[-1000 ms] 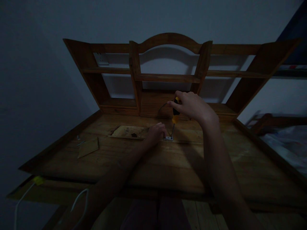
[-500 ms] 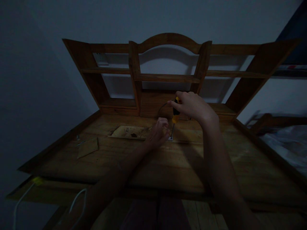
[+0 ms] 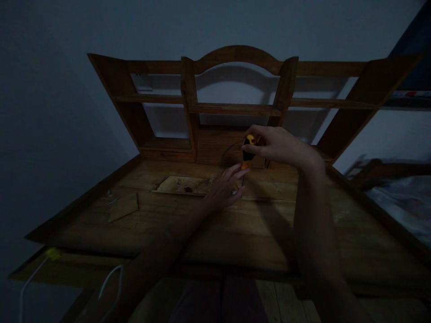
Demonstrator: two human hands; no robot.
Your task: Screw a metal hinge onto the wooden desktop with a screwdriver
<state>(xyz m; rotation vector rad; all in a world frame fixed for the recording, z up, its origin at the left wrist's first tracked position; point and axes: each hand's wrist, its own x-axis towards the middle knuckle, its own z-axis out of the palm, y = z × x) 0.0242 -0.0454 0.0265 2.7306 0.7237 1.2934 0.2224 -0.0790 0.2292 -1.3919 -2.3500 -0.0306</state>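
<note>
1. A dim, bluish-grey plain wall (image 3: pixel 215 22) rises behind everything, in very little light.
2. In front of it stands the broad brown wooden desk (image 3: pixel 249 242), its planks showing grain and its side edges framed in darker wood.
3. A brown wooden shelf unit (image 3: pixel 235 108) with an arched top rail stands along the back of the desk.
4. Across the middle of the desktop runs a long, pale, rough-faced wooden strip (image 3: pixel 171 184), stained in places.
5. The person's two bare hands meet over that strip. The right hand (image 3: pixel 276 141), higher up, is closed around a yellow-and-black screwdriver (image 3: pixel 248 150) with a thin dark shaft. The left hand (image 3: pixel 224 186) sits lower, fingers stretched out and thumb apart; its fingertips reach the handle's lower yellow end, though I can't tell whether they press on it.
6. The screwdriver stands nearly upright, shaft downward over the strip, beside the left hand; I can't make out its tip.
7. Off to the left lies a flat, tan, four-sided board (image 3: pixel 124 207), well apart from the hands.
8. A tiny silvery metal piece (image 3: pixel 233 193) glints between the left thumb and fingers, mostly hidden.
</note>
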